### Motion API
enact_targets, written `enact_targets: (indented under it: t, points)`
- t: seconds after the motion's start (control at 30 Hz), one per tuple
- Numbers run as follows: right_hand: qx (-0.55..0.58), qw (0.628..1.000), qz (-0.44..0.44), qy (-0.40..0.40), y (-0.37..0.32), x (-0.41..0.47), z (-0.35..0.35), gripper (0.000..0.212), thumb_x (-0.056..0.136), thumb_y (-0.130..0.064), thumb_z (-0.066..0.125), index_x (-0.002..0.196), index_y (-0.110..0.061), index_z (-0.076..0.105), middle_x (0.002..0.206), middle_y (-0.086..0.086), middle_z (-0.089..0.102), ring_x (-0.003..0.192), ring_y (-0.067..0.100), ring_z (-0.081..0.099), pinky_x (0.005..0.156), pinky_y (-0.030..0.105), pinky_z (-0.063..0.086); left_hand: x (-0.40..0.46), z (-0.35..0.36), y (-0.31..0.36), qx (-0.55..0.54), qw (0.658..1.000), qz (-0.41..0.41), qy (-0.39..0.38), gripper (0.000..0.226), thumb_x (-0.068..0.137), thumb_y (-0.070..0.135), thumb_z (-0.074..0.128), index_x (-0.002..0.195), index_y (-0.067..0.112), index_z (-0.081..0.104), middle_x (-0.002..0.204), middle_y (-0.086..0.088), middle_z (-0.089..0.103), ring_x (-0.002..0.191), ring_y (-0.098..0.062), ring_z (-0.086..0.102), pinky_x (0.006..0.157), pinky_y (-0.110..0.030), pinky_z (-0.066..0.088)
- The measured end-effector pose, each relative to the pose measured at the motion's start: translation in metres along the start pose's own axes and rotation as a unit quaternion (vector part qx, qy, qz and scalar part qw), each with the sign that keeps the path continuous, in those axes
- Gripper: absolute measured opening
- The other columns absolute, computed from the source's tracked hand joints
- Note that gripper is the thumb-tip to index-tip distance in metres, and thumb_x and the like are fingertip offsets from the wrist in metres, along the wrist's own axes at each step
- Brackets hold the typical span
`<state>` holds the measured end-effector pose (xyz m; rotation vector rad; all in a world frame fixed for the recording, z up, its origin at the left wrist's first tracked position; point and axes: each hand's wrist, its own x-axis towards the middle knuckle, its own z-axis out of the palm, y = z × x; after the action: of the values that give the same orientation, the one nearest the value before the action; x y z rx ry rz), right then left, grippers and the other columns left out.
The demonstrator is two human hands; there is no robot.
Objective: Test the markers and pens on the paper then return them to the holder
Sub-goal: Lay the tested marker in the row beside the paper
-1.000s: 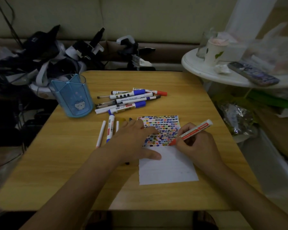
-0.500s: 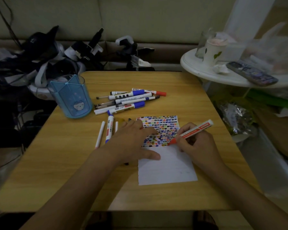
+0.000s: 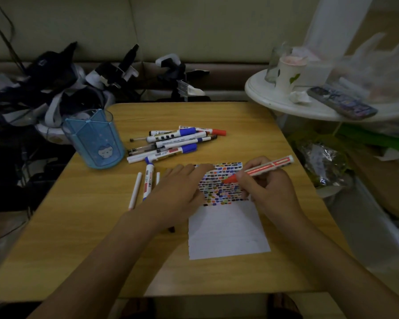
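Red marker (image 3: 260, 169) | tip lower-left, tail upper-right | right hand (image 3: 270, 189) grips

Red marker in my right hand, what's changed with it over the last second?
The right hand has moved the red marker up and left, so its tip now sits over the coloured marks instead of at their lower edge. The left hand still rests flat on the paper; the holder and loose pens are unmoved.
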<state>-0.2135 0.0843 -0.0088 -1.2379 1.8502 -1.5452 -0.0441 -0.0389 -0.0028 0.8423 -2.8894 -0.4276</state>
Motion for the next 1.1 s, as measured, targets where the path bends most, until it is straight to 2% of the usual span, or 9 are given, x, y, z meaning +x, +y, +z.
enact_targets:
  t: [0.07,0.13,0.23,0.37,0.53,0.73,0.87,0.97,1.1]
  points:
    - [0.014,1.0,0.008,0.008,-0.002,0.003,0.001,0.008,0.09,-0.02,0.072,0.089,-0.021,0.064,0.07,-0.008,0.068,0.063,0.005,0.065,0.054,0.016,0.049,0.001,-0.003,0.0,-0.008,1.0,-0.012,0.009,0.066,0.099,0.011,0.049,0.15,0.039,0.019,0.137,0.002,0.047,0.119,-0.016,0.04,0.099,-0.033,0.037]
    - [0.033,0.999,0.017,0.011,-0.004,0.005,0.0,0.008,0.089,-0.02,0.074,0.09,-0.02,0.066,0.073,-0.009,0.069,0.066,0.004,0.066,0.054,0.016,0.049,0.002,-0.005,-0.001,-0.009,0.999,-0.033,0.001,0.089,0.089,-0.003,0.059,0.15,0.043,0.015,0.132,0.003,0.046,0.119,-0.016,0.041,0.099,-0.034,0.042]
    - [0.052,0.998,0.021,0.001,-0.008,0.007,0.0,0.008,0.089,-0.017,0.074,0.09,-0.021,0.067,0.074,-0.004,0.07,0.068,0.01,0.068,0.056,0.019,0.05,0.003,-0.005,-0.005,-0.029,0.999,-0.044,0.014,0.111,0.082,-0.009,0.068,0.147,0.054,0.005,0.136,0.007,0.045,0.124,-0.014,0.045,0.095,-0.034,0.051]
    - [0.083,0.995,0.058,-0.005,-0.008,0.009,0.005,0.01,0.097,-0.019,0.062,0.092,-0.02,0.07,0.077,0.002,0.073,0.068,0.015,0.068,0.059,0.028,0.051,0.002,-0.008,-0.004,-0.041,0.998,-0.051,0.021,0.113,0.089,-0.003,0.066,0.139,0.067,-0.006,0.157,0.006,0.032,0.133,-0.02,0.046,0.093,-0.041,0.056]
    - [0.105,0.992,0.065,-0.025,-0.01,0.006,0.008,0.006,0.096,-0.015,0.062,0.091,-0.017,0.064,0.079,0.005,0.075,0.066,0.015,0.069,0.056,0.022,0.052,-0.002,-0.009,0.001,-0.078,0.996,-0.038,0.033,0.106,0.096,0.006,0.059,0.137,0.07,-0.015,0.126,0.001,0.061,0.102,-0.014,0.061,0.087,-0.038,0.057]
    - [0.103,0.992,0.068,-0.037,-0.011,0.004,0.011,0.005,0.095,-0.016,0.064,0.09,-0.018,0.064,0.081,0.005,0.076,0.068,0.015,0.071,0.058,0.02,0.052,-0.003,-0.012,0.006,-0.074,0.997,-0.026,0.027,0.107,0.097,0.011,0.059,0.13,0.074,-0.021,0.12,0.001,0.063,0.102,-0.015,0.062,0.088,-0.039,0.057]
    - [0.093,0.992,0.058,-0.063,-0.011,0.002,0.012,0.003,0.093,-0.016,0.067,0.092,-0.019,0.066,0.087,0.003,0.076,0.074,0.013,0.073,0.062,0.021,0.053,-0.004,-0.012,0.004,-0.084,0.996,-0.022,0.026,0.095,0.097,0.015,0.061,0.145,0.061,-0.007,0.125,0.003,0.063,0.109,-0.014,0.06,0.093,-0.038,0.055]
    - [0.081,0.993,0.048,-0.074,-0.01,0.001,0.012,0.005,0.091,-0.017,0.07,0.094,-0.021,0.069,0.091,0.0,0.076,0.078,0.009,0.072,0.061,0.017,0.052,-0.002,-0.012,0.002,-0.081,0.996,-0.034,0.021,0.079,0.096,0.02,0.062,0.152,0.049,0.015,0.129,0.001,0.063,0.114,-0.016,0.06,0.094,-0.039,0.053]
    - [0.081,0.993,0.057,-0.067,-0.01,0.002,0.01,0.007,0.088,-0.018,0.074,0.095,-0.019,0.073,0.09,0.0,0.076,0.078,0.015,0.073,0.065,0.025,0.057,-0.002,-0.013,-0.001,-0.075,0.995,-0.05,0.035,0.039,0.096,0.026,0.063,0.133,0.033,0.053,0.124,0.004,0.065,0.108,-0.012,0.059,0.091,-0.031,0.052]
